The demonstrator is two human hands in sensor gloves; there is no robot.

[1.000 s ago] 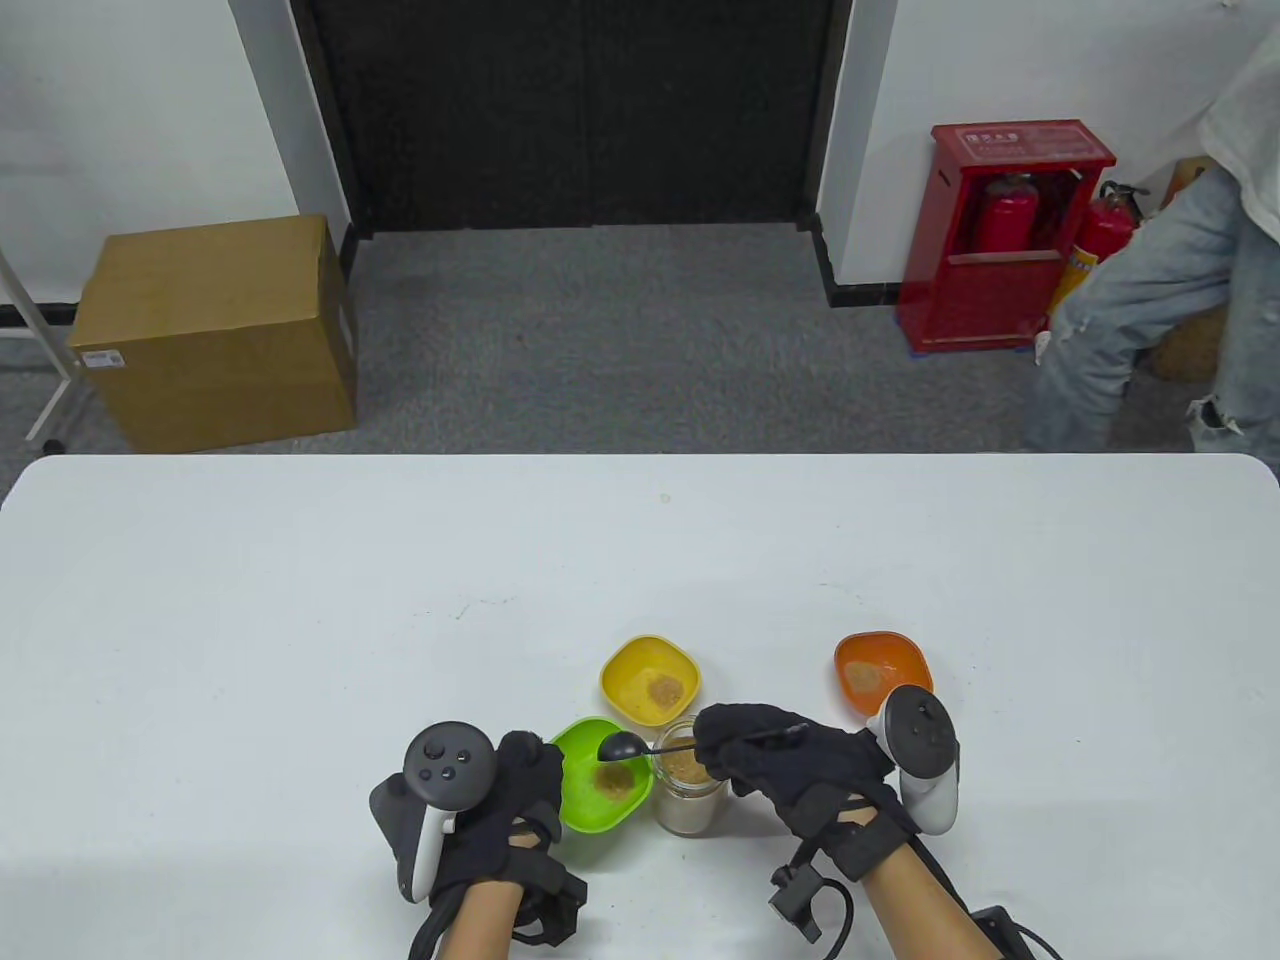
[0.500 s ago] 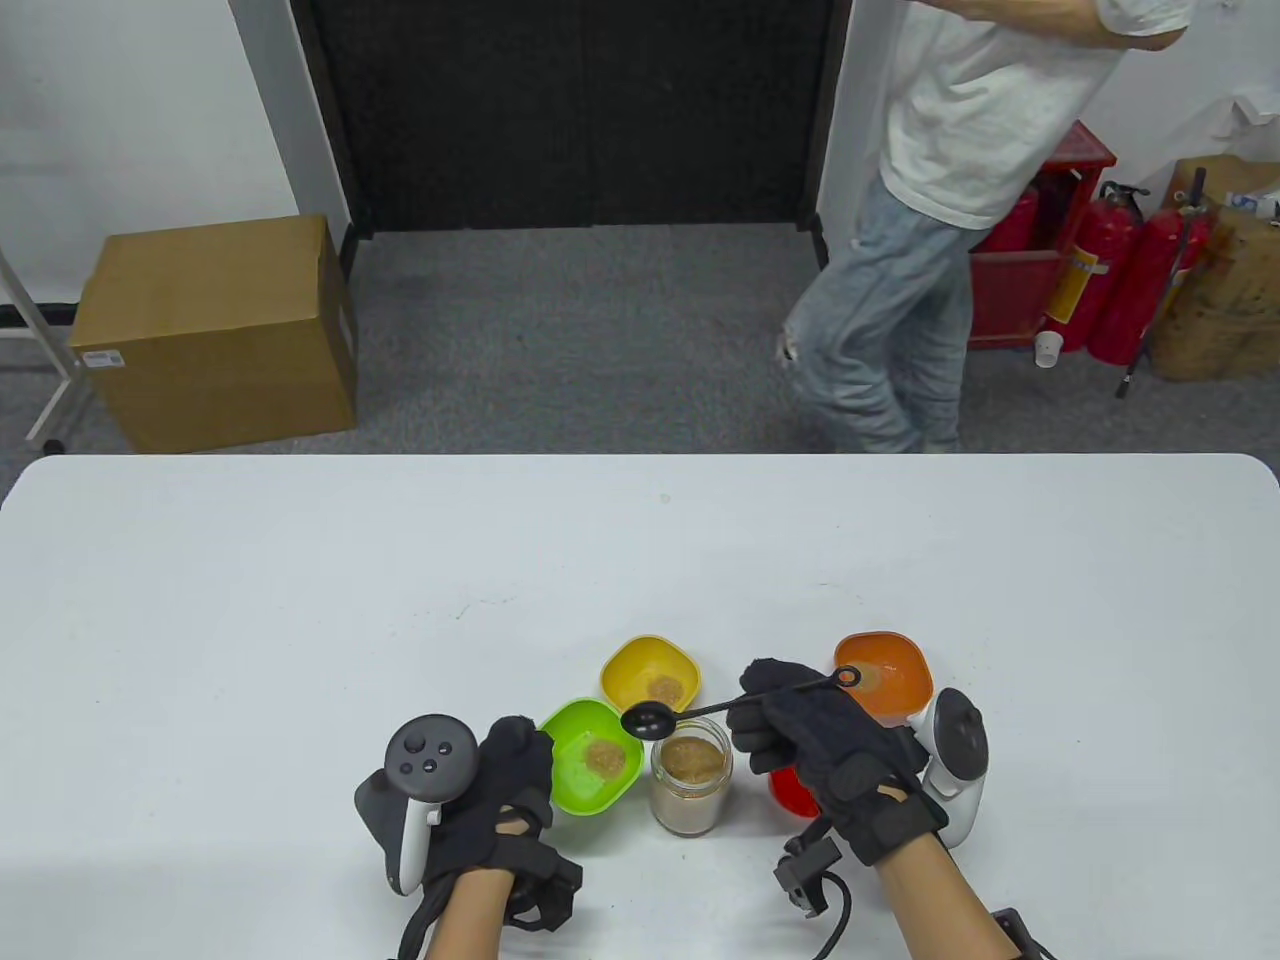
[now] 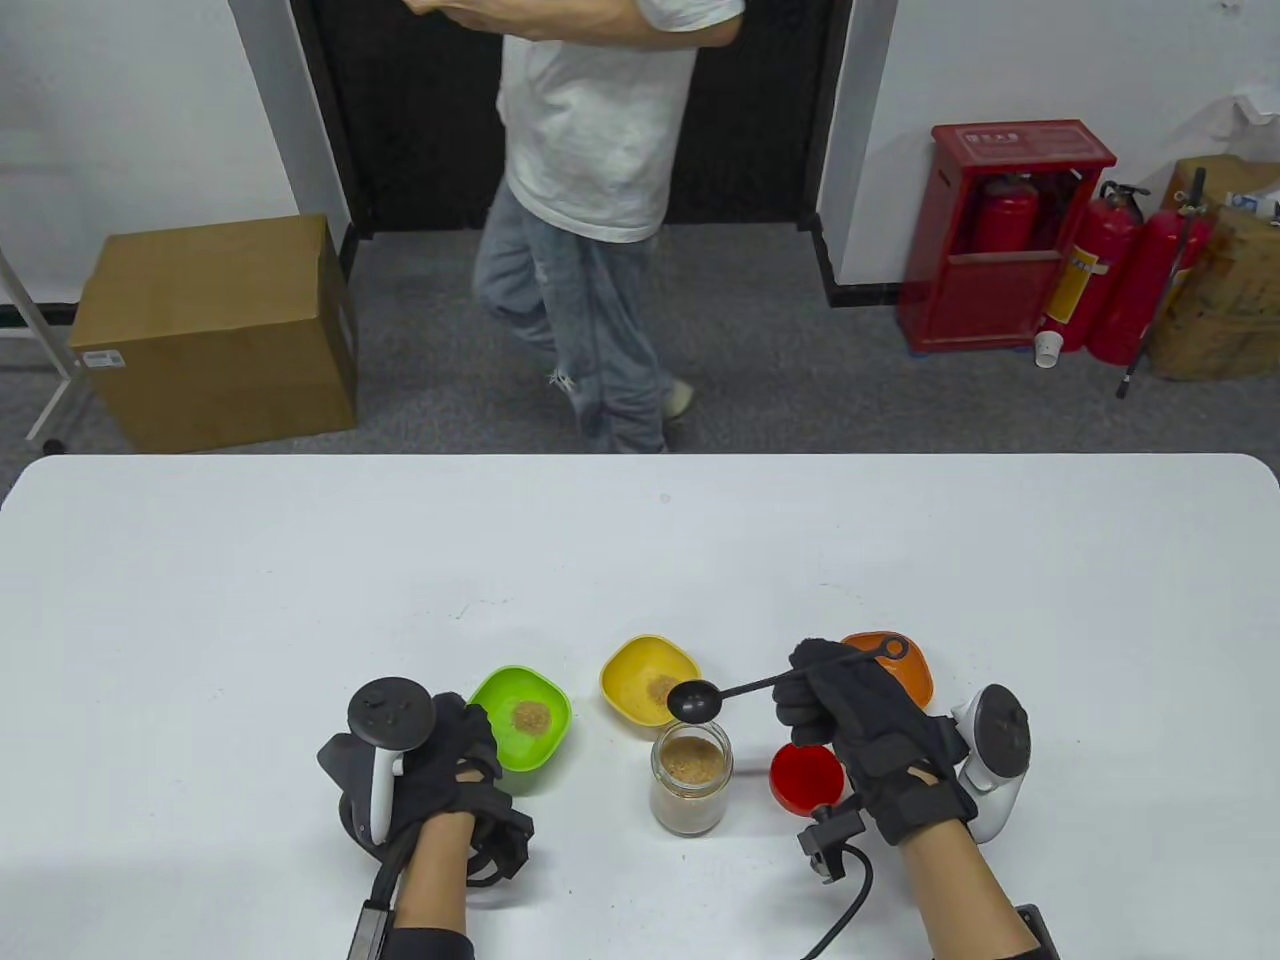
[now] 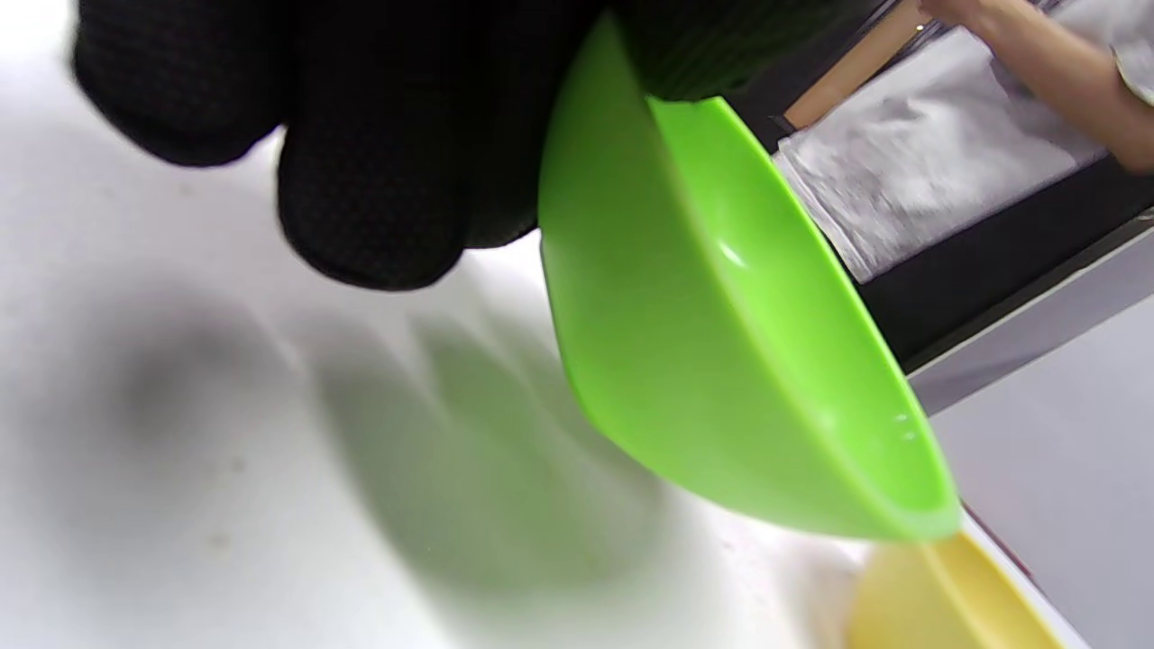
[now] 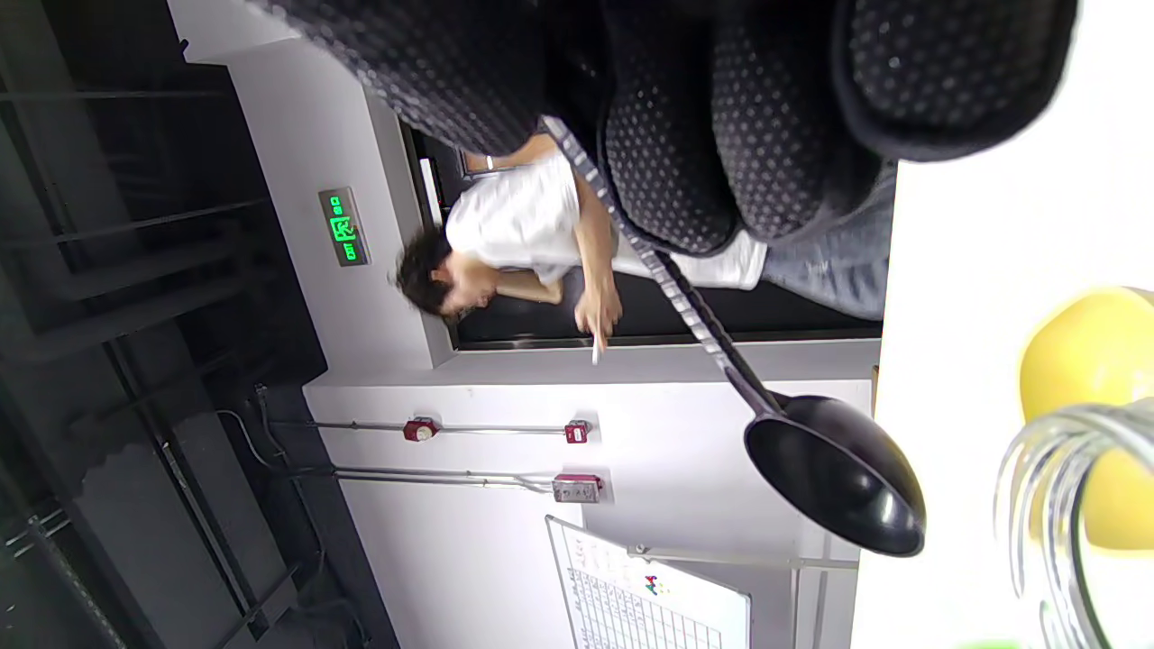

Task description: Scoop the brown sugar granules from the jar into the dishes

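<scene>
My left hand [image 3: 478,738] grips the near left rim of the green dish [image 3: 522,716], which holds a small heap of brown sugar. In the left wrist view my fingers [image 4: 379,180] pinch the green dish [image 4: 721,361], which is tilted above its shadow on the table. My right hand [image 3: 812,690] holds the handle of a black spoon [image 3: 692,700]. The spoon's bowl [image 5: 834,473] is empty and hangs just behind the open glass jar [image 3: 690,775] of sugar. The yellow dish [image 3: 650,680] has some sugar in it. My right hand partly hides the orange dish [image 3: 908,668].
A red lid [image 3: 805,778] lies right of the jar, under my right hand. A person [image 3: 590,200] walks past behind the white table [image 3: 250,600]. A cardboard box [image 3: 215,330] and a red extinguisher cabinet [image 3: 1005,235] stand on the floor.
My left hand has carried the green dish leftward, away from the jar. My right hand drew the spoon right and back, uncovering the red lid. The person behind walked from right to left.
</scene>
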